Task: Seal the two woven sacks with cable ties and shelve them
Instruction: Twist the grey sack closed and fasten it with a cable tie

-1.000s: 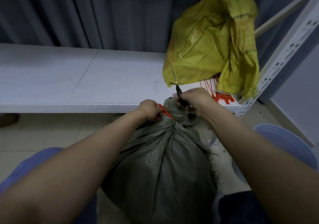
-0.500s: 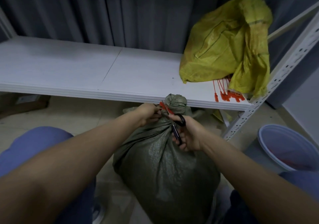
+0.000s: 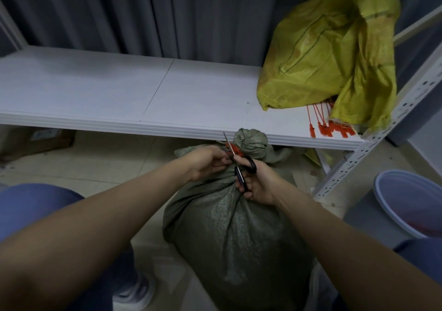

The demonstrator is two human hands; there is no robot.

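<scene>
While the grey-green sack (image 3: 234, 227) stands on the floor just in front of the shelf (image 3: 119, 95), its bunched neck level with the shelf's front edge, the red cable tie (image 3: 235, 150) at that neck is pinched by the curled fingers of the left hand (image 3: 205, 162). Black-handled scissors (image 3: 241, 169) are gripped in the right hand (image 3: 258, 183), fingers through the loops, blades laid across the tie. The yellow sack (image 3: 330, 54) is slumped on the shelf's right end, loose red ties (image 3: 327, 125) partly under it. A blue bucket (image 3: 411, 200) is seen right of the shelf.
</scene>
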